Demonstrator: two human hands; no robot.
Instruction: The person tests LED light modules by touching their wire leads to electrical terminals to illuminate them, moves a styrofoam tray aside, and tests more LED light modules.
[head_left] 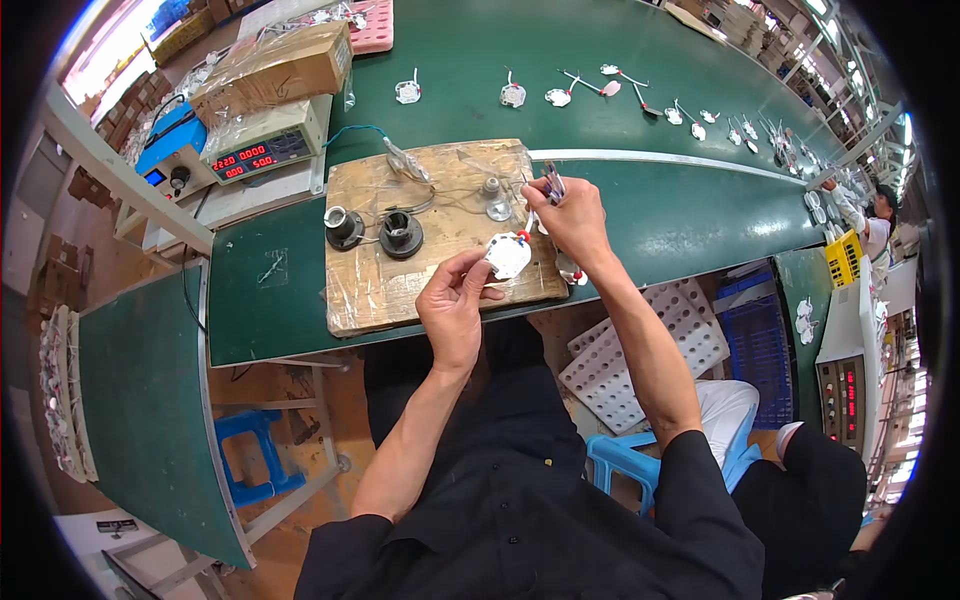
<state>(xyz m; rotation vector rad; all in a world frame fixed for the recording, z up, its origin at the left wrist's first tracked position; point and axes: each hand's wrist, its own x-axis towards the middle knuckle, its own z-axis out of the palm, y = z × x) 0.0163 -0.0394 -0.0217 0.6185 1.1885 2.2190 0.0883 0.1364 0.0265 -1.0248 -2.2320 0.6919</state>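
Note:
My left hand [455, 305] pinches a white round circuit board [509, 257] by its left edge, above the wooden board [375, 290]. White wire with a red connector [523, 237] runs from the circuit board up toward my right hand [572, 218]. That hand is closed in a pinch on a small dark, shiny part [552, 183], too small to name. Two dark round lamp sockets [402, 235] and a clear bulb-like piece [496, 200] stand on the wooden board, left of my right hand. More small wired pieces lie partly hidden under my right wrist.
Power meter [262, 152] with red digits and a cardboard box on top stand at left. Several wired circuit boards [512, 95] lie along the green bench [450, 60]. A perforated white tray [650, 355] and blue stool [620, 465] are below. A co-worker [880, 220] sits far right.

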